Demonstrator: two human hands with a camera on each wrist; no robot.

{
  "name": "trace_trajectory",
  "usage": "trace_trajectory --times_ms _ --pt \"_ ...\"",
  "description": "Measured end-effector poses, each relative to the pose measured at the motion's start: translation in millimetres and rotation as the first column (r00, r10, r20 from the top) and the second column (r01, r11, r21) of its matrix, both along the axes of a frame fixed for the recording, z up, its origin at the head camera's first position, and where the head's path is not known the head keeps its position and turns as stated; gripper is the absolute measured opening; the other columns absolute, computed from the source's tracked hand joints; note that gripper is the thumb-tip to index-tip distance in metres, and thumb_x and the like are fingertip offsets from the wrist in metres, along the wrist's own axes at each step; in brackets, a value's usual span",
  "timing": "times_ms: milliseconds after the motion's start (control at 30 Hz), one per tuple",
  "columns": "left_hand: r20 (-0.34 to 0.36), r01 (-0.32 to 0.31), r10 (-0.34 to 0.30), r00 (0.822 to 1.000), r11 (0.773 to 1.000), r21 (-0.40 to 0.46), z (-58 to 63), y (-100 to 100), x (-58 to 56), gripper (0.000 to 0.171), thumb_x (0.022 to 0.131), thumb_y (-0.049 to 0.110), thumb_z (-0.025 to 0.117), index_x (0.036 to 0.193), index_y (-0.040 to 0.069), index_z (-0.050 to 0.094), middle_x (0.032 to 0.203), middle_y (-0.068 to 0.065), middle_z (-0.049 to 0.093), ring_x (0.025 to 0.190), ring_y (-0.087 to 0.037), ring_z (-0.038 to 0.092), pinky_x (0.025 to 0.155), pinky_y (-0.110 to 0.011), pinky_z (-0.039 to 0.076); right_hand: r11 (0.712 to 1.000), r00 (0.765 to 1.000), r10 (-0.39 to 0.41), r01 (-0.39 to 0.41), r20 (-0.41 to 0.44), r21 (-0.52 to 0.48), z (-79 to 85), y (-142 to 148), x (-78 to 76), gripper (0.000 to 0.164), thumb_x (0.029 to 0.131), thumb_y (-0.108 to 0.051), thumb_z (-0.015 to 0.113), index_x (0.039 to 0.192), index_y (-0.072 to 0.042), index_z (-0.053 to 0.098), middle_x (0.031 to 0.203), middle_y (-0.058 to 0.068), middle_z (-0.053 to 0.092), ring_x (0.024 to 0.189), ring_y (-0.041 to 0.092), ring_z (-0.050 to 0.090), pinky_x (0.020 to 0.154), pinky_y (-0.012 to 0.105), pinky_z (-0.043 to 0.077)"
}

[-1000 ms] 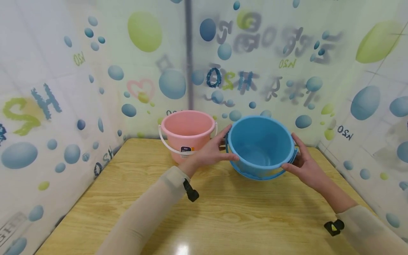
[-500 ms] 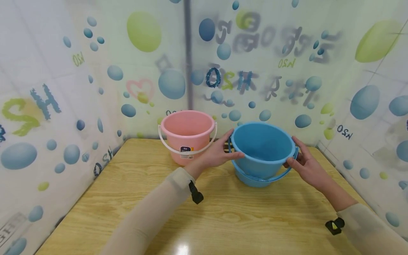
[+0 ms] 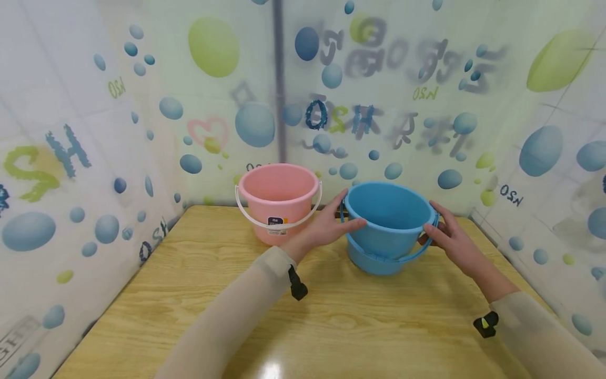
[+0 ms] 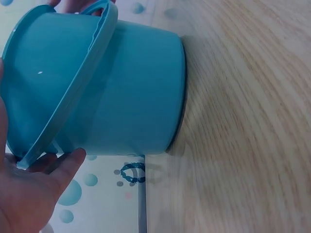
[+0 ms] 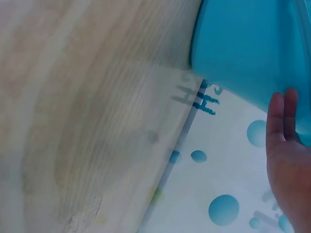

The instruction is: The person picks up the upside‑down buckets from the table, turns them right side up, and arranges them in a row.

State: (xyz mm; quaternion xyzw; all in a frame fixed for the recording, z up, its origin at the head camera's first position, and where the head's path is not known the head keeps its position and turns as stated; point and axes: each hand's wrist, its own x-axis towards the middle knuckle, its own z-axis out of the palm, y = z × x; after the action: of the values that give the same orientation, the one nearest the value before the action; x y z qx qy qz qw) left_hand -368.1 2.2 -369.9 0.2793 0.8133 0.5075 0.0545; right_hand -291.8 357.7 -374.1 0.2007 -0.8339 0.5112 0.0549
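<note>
A blue bucket (image 3: 376, 239) stands upright on the table, its blue handle (image 3: 413, 257) hanging down across the front. My left hand (image 3: 326, 225) grips it at the left side of the rim, thumb along the front and fingers behind. On the opposite side my right hand (image 3: 453, 241) holds the rim, thumb in front. In the left wrist view the base of the bucket (image 4: 141, 87) meets the tabletop. Two fingers of my right hand (image 5: 286, 165) lie against the bucket wall in the right wrist view.
A pink bucket (image 3: 284, 209) with a white handle and a dark label stands to the left of the blue one, behind my left forearm. The wooden table (image 3: 360, 326) reaches back to a patterned curtain (image 3: 402, 147), with more curtain on both sides.
The blue bucket, tilted toward me and held up one second ago, has come down upright onto the table. Both hands have stayed on its rim. The pink bucket has not moved.
</note>
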Motion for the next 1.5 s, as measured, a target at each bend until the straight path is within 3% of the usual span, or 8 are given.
trace_trajectory --times_ms 167,533,700,900,1033,1300,1500 --pt "0.007 -0.012 0.012 1.000 1.000 0.010 -0.8 4 -10.1 0.108 0.097 0.064 0.076 0.177 0.040 0.008 0.182 -0.001 0.029 0.165 -0.036 0.035 0.127 -0.064 0.041 1.000 1.000 -0.008 0.008 0.019 0.006 -0.7 1 -14.5 0.074 0.120 -0.022 0.044 0.177 -0.008 -0.001 0.121 -0.022 0.066 0.101 0.010 0.076 0.087 0.027 0.063" --pt "0.001 -0.052 0.052 0.999 0.999 0.013 0.7 7 -27.0 0.109 0.097 0.062 0.077 0.178 0.036 0.008 0.185 -0.003 0.022 0.170 -0.033 0.024 0.132 -0.065 0.033 1.000 0.997 -0.024 0.023 0.067 0.018 1.2 3 -34.4 0.075 0.120 -0.032 0.043 0.178 -0.017 -0.003 0.125 -0.014 0.065 0.100 0.008 0.076 0.090 0.035 0.064" --pt "-0.008 -0.046 0.046 0.999 0.999 0.019 3.1 9 -30.5 0.109 0.097 0.062 0.078 0.178 0.037 0.011 0.184 0.000 0.025 0.170 -0.032 0.025 0.132 -0.065 0.033 0.999 0.995 -0.036 0.034 0.089 0.024 2.2 3 -37.8 0.075 0.120 -0.035 0.042 0.178 -0.019 -0.004 0.135 0.000 0.063 0.101 0.008 0.076 0.091 0.035 0.064" --pt "-0.024 -0.003 0.004 1.000 0.999 0.044 3.9 13 -39.6 0.105 0.098 0.058 0.079 0.178 0.031 0.016 0.179 -0.006 0.035 0.163 -0.035 0.038 0.126 -0.065 0.042 0.999 0.994 -0.043 0.040 0.099 0.027 3.5 3 -42.1 0.076 0.120 -0.035 0.042 0.178 -0.019 -0.005 0.145 0.022 0.059 0.105 0.015 0.077 0.091 0.034 0.064" --pt "-0.024 0.023 -0.021 0.999 0.997 0.069 3.3 15 -45.1 0.103 0.099 0.055 0.079 0.177 0.027 0.018 0.175 -0.009 0.041 0.157 -0.036 0.047 0.121 -0.063 0.049 0.998 0.993 -0.052 0.049 0.106 0.031 4.0 4 -44.8 0.076 0.120 -0.037 0.041 0.178 -0.019 -0.006 0.145 0.018 0.059 0.107 0.016 0.077 0.092 0.034 0.064" --pt "0.006 -0.005 0.004 1.000 0.998 0.064 4.5 16 -47.6 0.105 0.099 0.056 0.078 0.178 0.031 0.014 0.176 -0.009 0.039 0.158 -0.037 0.046 0.122 -0.062 0.049 0.998 0.991 -0.066 0.064 0.116 0.025 3.9 3 -51.1 0.078 0.120 -0.040 0.042 0.178 -0.019 -0.006 0.132 -0.003 0.062 0.107 0.015 0.076 0.093 0.033 0.063" --pt "0.028 -0.013 0.012 1.000 0.999 0.048 6.0 15 -49.8 0.108 0.099 0.059 0.077 0.179 0.031 0.010 0.178 -0.010 0.037 0.159 -0.039 0.045 0.122 -0.063 0.048 0.997 0.991 -0.071 0.068 0.117 0.032 6.4 1 -52.9 0.078 0.120 -0.042 0.040 0.177 -0.019 -0.007 0.146 0.021 0.058 0.103 0.006 0.075 0.093 0.032 0.063"
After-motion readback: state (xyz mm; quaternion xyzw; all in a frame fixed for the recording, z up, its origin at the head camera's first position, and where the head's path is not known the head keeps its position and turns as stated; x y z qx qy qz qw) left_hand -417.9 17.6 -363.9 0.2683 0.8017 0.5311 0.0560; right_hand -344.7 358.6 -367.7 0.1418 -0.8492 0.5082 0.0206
